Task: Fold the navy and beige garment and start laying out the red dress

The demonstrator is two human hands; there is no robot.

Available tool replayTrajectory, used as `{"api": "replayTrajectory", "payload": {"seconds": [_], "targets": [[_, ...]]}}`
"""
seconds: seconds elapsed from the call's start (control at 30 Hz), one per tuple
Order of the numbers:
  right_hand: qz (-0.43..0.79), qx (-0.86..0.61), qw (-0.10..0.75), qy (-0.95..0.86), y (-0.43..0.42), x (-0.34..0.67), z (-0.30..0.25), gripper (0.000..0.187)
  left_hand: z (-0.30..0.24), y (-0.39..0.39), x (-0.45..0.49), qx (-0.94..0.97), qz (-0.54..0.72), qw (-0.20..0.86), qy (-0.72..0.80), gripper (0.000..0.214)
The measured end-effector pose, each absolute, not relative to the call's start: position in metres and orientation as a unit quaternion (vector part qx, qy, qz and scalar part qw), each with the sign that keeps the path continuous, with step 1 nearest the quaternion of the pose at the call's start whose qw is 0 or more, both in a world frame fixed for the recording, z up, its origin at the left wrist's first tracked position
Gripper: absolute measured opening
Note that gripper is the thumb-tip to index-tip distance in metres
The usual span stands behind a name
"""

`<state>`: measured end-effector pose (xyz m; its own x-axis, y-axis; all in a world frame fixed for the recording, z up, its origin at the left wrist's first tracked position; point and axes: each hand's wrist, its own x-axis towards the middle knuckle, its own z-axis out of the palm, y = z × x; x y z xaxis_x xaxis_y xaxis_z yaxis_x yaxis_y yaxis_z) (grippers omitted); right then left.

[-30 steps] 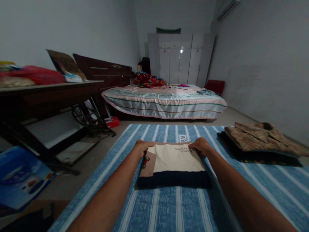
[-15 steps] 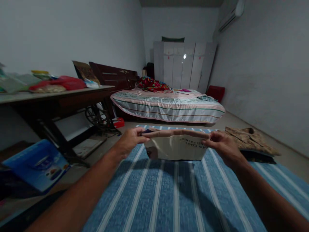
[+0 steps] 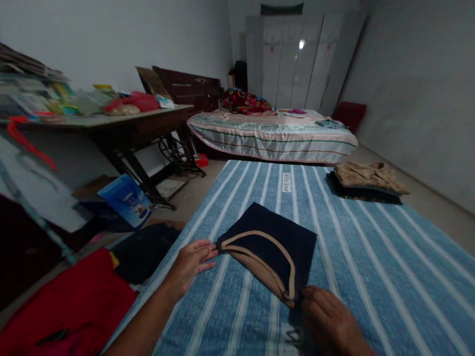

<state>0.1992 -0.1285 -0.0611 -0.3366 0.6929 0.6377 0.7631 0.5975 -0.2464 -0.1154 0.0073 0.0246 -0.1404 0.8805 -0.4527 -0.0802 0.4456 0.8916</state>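
Observation:
A folded T-shirt (image 3: pixel 272 230) lies on the blue striped bedsheet (image 3: pixel 345 267), its navy side up and its tan-trimmed neckline curving toward me. My left hand (image 3: pixel 191 264) pinches the shirt's left corner between thumb and forefinger, with the other fingers loosely apart. At the near right corner, beside the end of the neckline, my right hand (image 3: pixel 330 316) is closed on the fabric; its fingertips are partly hidden in shadow. The cream printed front is out of sight.
A stack of folded clothes (image 3: pixel 371 180), patterned tan on top, sits at the far right. Red cloth (image 3: pixel 74 301) and dark cloth (image 3: pixel 148 252) lie off the left edge. A cluttered sewing-machine table (image 3: pixel 144 121) stands left, and another bed (image 3: pixel 274 141) lies beyond.
The T-shirt has come down from being held up, cream print toward me, to lying turned on the sheet, navy side up. My hands have moved lower and nearer, and the view has tilted down.

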Motion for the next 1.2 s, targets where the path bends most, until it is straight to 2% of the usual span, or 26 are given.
{"api": "replayTrajectory", "payload": {"seconds": [0.2,0.3,0.4,0.6,0.8,1.0,1.2], "targets": [[0.033,-0.488,0.356,-0.796,-0.094,0.231,-0.026,0.014,0.030,-0.017,-0.094,0.196,0.389,0.689,0.579,0.005],[0.090,-0.577,0.334,-0.740,-0.060,0.245,-0.016,0.017,0.024,-0.027,-0.078,0.179,0.359,0.728,0.556,0.012],[0.156,-0.653,0.276,-0.688,-0.020,0.252,-0.007,0.019,0.018,-0.031,-0.064,0.175,0.345,0.751,0.535,0.018],[0.239,-0.673,0.248,-0.654,0.053,0.243,0.004,0.020,0.007,-0.032,-0.048,0.172,0.326,0.766,0.527,0.020],[0.375,-0.643,0.220,-0.631,0.105,0.223,0.000,0.019,0.001,-0.035,-0.035,0.175,0.333,0.782,0.497,0.025],[0.487,-0.610,0.179,-0.599,0.130,0.213,-0.004,0.025,-0.009,-0.031,-0.025,0.160,0.337,0.777,0.506,0.030],[0.511,-0.610,0.177,-0.579,0.129,0.215,-0.006,0.037,-0.002,-0.027,-0.010,0.189,0.364,0.734,0.542,0.038]]}}
